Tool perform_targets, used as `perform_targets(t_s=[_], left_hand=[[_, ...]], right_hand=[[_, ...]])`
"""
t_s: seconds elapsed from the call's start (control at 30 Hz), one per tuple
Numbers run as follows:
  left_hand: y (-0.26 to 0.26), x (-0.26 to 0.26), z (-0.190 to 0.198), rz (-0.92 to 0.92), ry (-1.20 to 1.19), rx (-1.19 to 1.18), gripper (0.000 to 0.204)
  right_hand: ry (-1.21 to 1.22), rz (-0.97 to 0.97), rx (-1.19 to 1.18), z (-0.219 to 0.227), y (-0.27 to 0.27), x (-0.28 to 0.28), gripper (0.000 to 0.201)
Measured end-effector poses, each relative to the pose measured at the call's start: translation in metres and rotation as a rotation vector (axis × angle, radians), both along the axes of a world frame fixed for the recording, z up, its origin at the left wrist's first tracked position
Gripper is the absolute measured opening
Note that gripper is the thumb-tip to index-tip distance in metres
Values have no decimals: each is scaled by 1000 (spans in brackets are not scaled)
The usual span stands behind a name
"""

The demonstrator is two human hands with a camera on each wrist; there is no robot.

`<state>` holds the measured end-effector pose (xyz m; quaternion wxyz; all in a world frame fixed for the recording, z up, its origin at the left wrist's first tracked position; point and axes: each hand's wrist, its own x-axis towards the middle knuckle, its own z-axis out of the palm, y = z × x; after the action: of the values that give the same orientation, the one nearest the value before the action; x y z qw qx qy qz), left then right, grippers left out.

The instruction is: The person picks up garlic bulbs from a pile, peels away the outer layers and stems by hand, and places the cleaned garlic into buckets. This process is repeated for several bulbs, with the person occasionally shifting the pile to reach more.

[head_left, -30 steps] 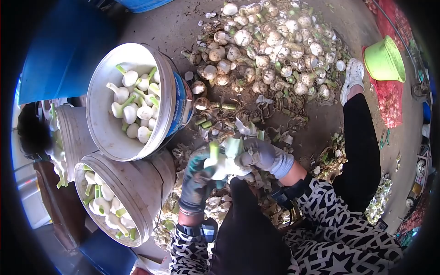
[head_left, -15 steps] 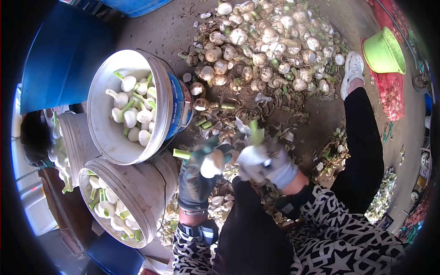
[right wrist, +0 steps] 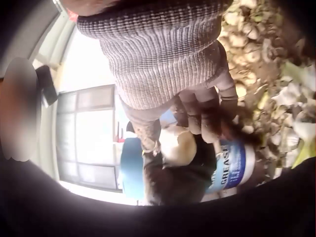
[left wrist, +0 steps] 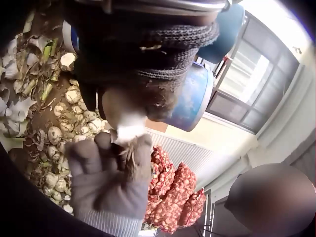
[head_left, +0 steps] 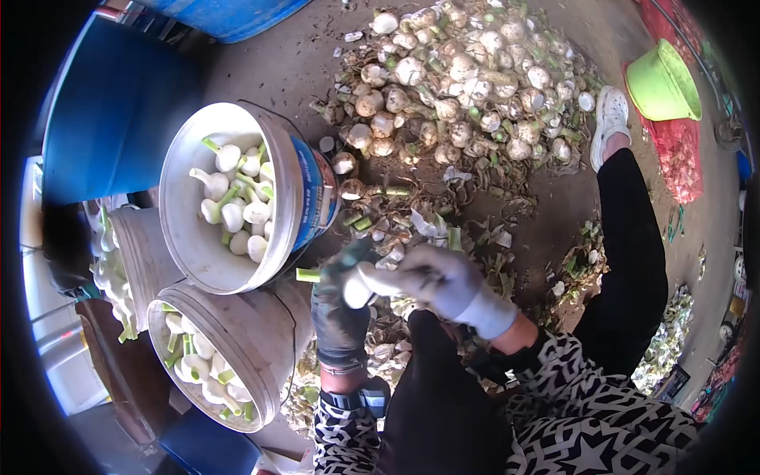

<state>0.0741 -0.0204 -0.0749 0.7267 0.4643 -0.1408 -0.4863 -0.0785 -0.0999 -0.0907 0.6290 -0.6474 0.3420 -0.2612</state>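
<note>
My left hand (head_left: 339, 313), in a dark glove, grips a white garlic bulb (head_left: 357, 291). The bulb's cut green stem (head_left: 307, 275) sticks out on the left side of that hand. Against the bulb's other side is my right hand (head_left: 455, 286), in a pale grey glove and blurred. In the left wrist view its thumb and bent fingers pinch papery garlic skin (left wrist: 130, 162) at the bulb. The right wrist view has the bulb's round face (right wrist: 178, 146) between both gloves. Dark fingers hide part of the bulb.
A bucket of peeled garlic (head_left: 269, 142) stands left, another bucket (head_left: 265, 376) below it, both tilted in view. A heap of unpeeled garlic (head_left: 475, 87) covers the floor ahead. Loose skins (head_left: 388, 324) lie beneath my hands. A green tub (head_left: 663, 83) sits far right.
My right hand swung away from the bulb with a green-stemmed piece, which is gone from it now, and has come back against the bulb. The left hand keeps its grip, the bulb turned stem-left.
</note>
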Motion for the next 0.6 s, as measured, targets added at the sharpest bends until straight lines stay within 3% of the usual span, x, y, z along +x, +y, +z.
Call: perform_targets(t_s=[0.07,0.1,0.13,0.23,0.3,0.33,0.4,0.43,0.47,0.53,0.6], left_hand=[[3,9,-4,3,50,0,43],[8,14,-13,-10,383,-146,50],[8,13,-10,9,535,-172,47],[9,10,-17,76,679,-135,46],[4,8,-19,132,693,-117,46],[6,9,-15,135,691,-126,46],[16,10,2,145,617,-74,47],[24,13,13,106,476,-133,50],[40,20,22,88,93,-137,55],[88,43,53,351,-890,328,56],[129,67,117,427,-907,203,56]], right_hand=[[-48,42,596,-6,-9,-26,9],[-18,46,638,-17,-5,-39,9],[-21,49,641,-26,-2,-54,9],[-146,142,706,-29,5,-76,20],[-1036,184,1058,-9,4,-73,27],[-1034,194,1054,-12,0,-77,27],[-712,293,946,-11,-17,-87,42],[-176,437,695,-6,-30,-82,46],[107,499,150,-35,-28,-70,47],[1100,533,-309,-32,-32,-34,45],[616,239,-260,-80,-42,-13,44]])
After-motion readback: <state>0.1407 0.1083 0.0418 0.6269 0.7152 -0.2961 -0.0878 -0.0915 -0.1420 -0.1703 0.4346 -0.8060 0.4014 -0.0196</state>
